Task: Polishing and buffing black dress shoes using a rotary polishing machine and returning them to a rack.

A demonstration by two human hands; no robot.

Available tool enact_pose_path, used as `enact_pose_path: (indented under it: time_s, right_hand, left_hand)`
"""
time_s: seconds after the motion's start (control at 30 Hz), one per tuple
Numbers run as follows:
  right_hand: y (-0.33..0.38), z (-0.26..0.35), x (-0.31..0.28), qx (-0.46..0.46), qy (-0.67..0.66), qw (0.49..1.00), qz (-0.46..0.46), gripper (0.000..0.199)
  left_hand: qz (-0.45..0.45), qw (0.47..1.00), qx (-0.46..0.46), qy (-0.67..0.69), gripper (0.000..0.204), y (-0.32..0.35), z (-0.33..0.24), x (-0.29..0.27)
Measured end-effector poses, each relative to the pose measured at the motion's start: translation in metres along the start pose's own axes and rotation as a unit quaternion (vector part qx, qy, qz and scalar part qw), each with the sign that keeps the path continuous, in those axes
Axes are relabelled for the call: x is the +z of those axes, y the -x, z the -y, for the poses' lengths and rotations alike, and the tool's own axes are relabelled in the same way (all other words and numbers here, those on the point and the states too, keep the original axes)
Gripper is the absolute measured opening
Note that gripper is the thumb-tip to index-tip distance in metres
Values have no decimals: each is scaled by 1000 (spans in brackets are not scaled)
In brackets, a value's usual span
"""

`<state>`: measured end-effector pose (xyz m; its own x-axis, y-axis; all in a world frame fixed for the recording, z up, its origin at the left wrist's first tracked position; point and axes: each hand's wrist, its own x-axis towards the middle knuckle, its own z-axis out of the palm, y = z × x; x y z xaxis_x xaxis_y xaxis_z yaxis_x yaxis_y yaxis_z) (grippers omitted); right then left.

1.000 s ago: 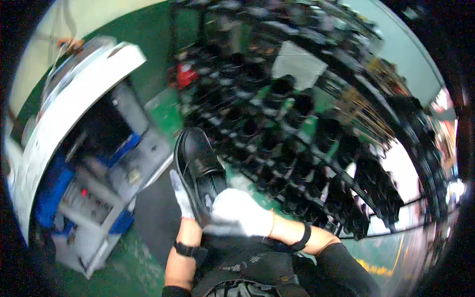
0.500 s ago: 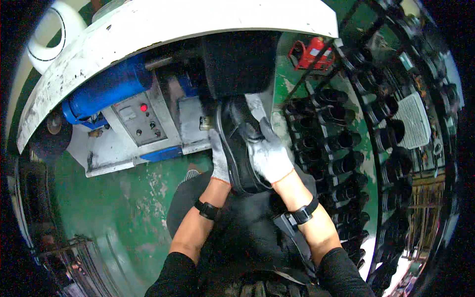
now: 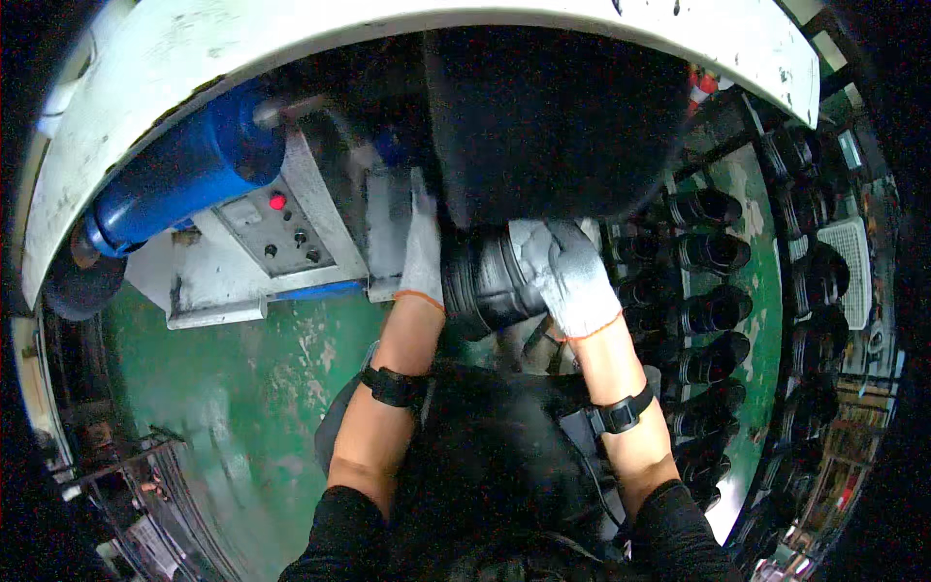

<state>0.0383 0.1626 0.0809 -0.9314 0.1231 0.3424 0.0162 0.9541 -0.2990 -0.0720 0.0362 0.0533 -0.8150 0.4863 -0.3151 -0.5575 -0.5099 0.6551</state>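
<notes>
A black shoe (image 3: 483, 279) is held between my two hands in white gloves with orange cuffs. My left hand (image 3: 421, 250) presses along the shoe's left side, its fingertips partly lost in shadow. From the right, my right hand (image 3: 576, 281) wraps around the other side of the shoe. The far end of the shoe lies at or under the lower edge of a large dark, round-looking machine part (image 3: 558, 126). Whether the two touch, I cannot tell, as that end is hidden.
A white machine hood (image 3: 485, 17) curves across the top. To the left are a blue cylinder (image 3: 184, 175) and a control panel (image 3: 281, 233) with a red button. Racks of black shoes (image 3: 713, 252) stand on the right, beside a pale basket (image 3: 846, 272). The floor (image 3: 242, 407) is green.
My hands have carried the shoe forward, up to the dark machine part. The shoe has tilted, so less of its upper shows. My view has moved closer to the machine.
</notes>
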Motion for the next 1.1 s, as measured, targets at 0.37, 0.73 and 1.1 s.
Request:
enact_pose_path:
  time_s: [0.37, 0.73, 1.1]
  right_hand:
    - [-18, 1, -1, 93, -123, 986, -56, 25]
    - [-21, 12, 3, 101, 109, 979, 143, 34]
    - [-12, -33, 25, 89, 313, 904, 278, 22]
  left_hand:
    - [-30, 996, -41, 69, 64, -19, -3, -10]
    - [-110, 993, -31, -32, 53, -20, -2, -21]
    - [-32, 957, -5, -287, 76, -17, -12, -13]
